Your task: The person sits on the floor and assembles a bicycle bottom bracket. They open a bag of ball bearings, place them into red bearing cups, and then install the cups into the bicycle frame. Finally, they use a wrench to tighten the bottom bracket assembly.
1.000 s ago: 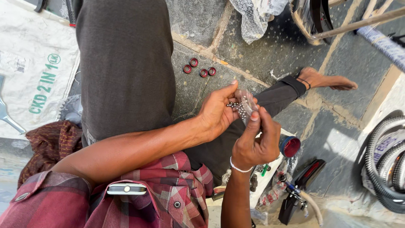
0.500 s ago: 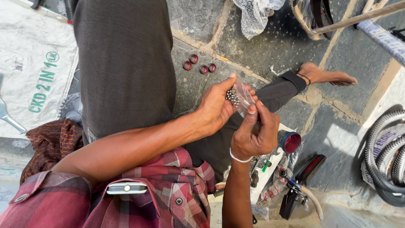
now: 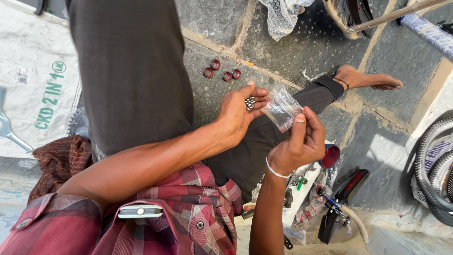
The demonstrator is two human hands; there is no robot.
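Steel balls sit cupped in the left hand; the right hand pinches a clear plastic bag just beside them; four red rings lie beyond on the stone floor.

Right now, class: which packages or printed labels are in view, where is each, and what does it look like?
Clear plastic pouch: small, crinkled, pinched by the right hand.
White woven sack: flat on the ground at left, green lettering.
Tyre label: right edge, white with blue print.
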